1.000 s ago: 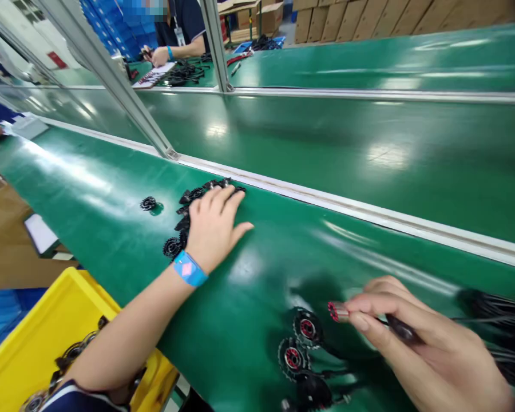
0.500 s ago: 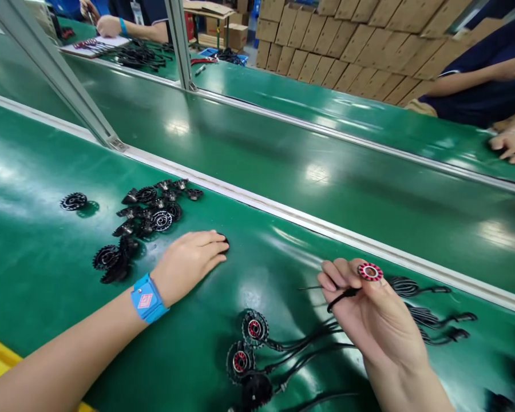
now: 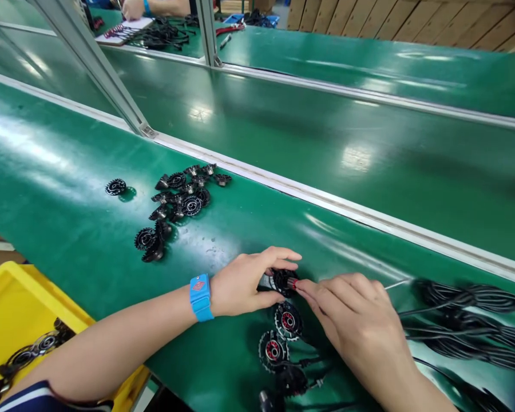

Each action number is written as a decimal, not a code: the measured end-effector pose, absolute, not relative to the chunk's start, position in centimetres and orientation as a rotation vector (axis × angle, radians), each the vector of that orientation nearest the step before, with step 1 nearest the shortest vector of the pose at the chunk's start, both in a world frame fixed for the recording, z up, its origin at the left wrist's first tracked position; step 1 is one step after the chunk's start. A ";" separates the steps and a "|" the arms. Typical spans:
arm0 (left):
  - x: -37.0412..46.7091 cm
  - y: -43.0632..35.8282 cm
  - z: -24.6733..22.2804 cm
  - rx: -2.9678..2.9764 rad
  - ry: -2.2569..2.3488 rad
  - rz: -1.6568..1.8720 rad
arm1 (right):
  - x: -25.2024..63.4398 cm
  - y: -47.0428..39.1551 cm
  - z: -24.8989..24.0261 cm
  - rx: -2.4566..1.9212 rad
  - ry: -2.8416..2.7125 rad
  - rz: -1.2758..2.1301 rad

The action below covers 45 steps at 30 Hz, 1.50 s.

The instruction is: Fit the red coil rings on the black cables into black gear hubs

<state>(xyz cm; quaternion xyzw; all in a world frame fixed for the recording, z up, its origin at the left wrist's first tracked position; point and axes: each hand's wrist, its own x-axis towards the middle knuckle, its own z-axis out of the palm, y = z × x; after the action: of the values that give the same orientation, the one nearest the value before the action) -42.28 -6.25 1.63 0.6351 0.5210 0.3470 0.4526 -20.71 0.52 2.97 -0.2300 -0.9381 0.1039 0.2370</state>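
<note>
My left hand [image 3: 242,281], with a blue wristband, has its thumb and fingers around a black toothed wheel [image 3: 283,281] near the table surface. My right hand [image 3: 356,312] pinches a small red-toothed stator [image 3: 292,283] at the right side of that wheel; whether it sits inside, I cannot tell. Just below are two toothed wheels with red stators in their centres, an upper wheel [image 3: 288,320] and a lower wheel [image 3: 273,350]. A darker wheel [image 3: 292,380] lies beneath them. Coiled black cables [image 3: 472,297] rest beyond my right hand.
A pile of black toothed wheels [image 3: 182,197] lies to the left, with a single wheel [image 3: 115,186] farther out. A yellow bin [image 3: 8,292] with metal parts stands lower left. A metal post [image 3: 98,68] rises from the white rail [image 3: 283,189]. Across the table a person's hand [image 3: 133,8] shows.
My left hand has moved right and now holds a toothed wheel up to the stator. My right hand has brought the stator left and down to it. The view has tilted downward.
</note>
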 end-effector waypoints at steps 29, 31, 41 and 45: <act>-42.6 -5.8 0.6 1.765 1.149 0.871 | -20.5 0.6 2.7 -0.487 -2.639 0.520; -42.7 -5.9 0.5 1.790 1.143 0.850 | -20.2 0.4 2.5 -0.488 -2.617 0.528; -42.5 -6.1 0.4 1.800 1.229 0.815 | -19.5 1.0 3.0 -0.354 -2.778 0.542; -42.3 -6.2 0.4 1.819 1.221 0.863 | -19.1 1.3 4.4 -0.355 -2.742 0.592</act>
<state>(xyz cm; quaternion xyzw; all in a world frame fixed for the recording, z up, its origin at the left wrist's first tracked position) -42.32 -6.19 0.44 0.7135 0.4788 0.3385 0.3835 -19.09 1.35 4.40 -0.1241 -0.9578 0.2067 0.1564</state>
